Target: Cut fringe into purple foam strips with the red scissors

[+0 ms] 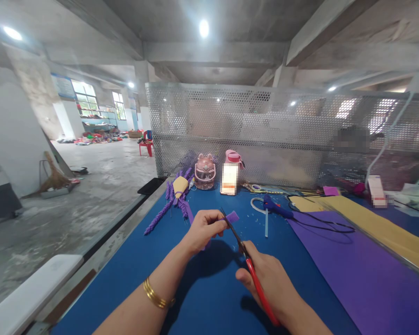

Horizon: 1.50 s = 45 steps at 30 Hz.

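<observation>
My left hand (207, 225) pinches a narrow purple strip (232, 217) above the blue tabletop (209, 288). One end of the strip sticks out to the right past my fingers; another purple length shows behind and below the hand. In my right hand (265, 267) are scissors with red handles (260, 292), gripped at the handles. Their dark blades (234, 231) reach up and left, crossing the strip right beside my left fingertips. Whether the blades are fully closed is hard to make out.
A purple flower bundle with a yellow piece (180, 187) lies at the back left. Behind stand a pink bear-eared container (205, 172) and a pink-lidded bottle (232, 157). A blue glue gun (277, 207), its cable and purple sheets (356, 260) occupy the right. Perforated metal panels (282, 135) edge the back.
</observation>
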Available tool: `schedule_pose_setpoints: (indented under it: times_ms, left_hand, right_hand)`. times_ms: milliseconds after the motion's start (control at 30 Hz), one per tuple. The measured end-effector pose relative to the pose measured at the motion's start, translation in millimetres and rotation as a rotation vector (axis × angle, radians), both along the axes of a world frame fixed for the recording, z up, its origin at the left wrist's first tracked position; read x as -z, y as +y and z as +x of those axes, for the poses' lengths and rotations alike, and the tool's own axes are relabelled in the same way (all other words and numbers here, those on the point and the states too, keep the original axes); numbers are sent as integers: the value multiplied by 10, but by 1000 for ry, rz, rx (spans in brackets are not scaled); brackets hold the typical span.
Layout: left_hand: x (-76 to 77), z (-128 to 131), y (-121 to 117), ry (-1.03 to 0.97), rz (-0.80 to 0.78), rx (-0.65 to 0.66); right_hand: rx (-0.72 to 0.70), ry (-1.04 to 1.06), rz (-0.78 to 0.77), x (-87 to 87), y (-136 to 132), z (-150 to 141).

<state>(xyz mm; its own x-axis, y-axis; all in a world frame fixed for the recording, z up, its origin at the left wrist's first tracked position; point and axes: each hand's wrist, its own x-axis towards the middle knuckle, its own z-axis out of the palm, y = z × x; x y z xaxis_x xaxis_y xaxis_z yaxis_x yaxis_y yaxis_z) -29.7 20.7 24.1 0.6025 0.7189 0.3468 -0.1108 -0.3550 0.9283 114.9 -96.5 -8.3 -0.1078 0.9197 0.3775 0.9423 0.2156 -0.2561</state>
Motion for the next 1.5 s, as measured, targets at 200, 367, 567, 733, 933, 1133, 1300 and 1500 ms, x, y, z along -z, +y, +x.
schedule_pose_setpoints:
  times_ms: [200, 367, 567, 733, 933, 1133, 1300, 1500]
  left_hand:
    - [4, -8, 6, 7, 4, 11]
    - [16, -13, 18, -10, 2, 28]
    - [20, -5, 28, -25, -34, 43]
    - [26, -3, 35, -26, -45, 44]
    - [37, -7, 29, -23, -23, 52]
    - [30, -5, 19, -15, -13, 38]
    - [21, -11, 13, -17, -24, 46]
    - [15, -1, 13, -12, -48, 48]
  right_hand:
    - [-1, 22, 12, 19, 9, 8]
    - [-3, 35, 6, 23, 13, 13]
    - [-6, 17, 29, 22, 16, 13]
    - [8, -40, 62, 34, 10, 23]
    - [18, -50, 44, 28, 11, 26]
    - [26, -68, 44, 26, 10, 18]
    - [24, -48, 51, 30, 15, 18]
    - [7, -52, 83, 33, 13, 14]
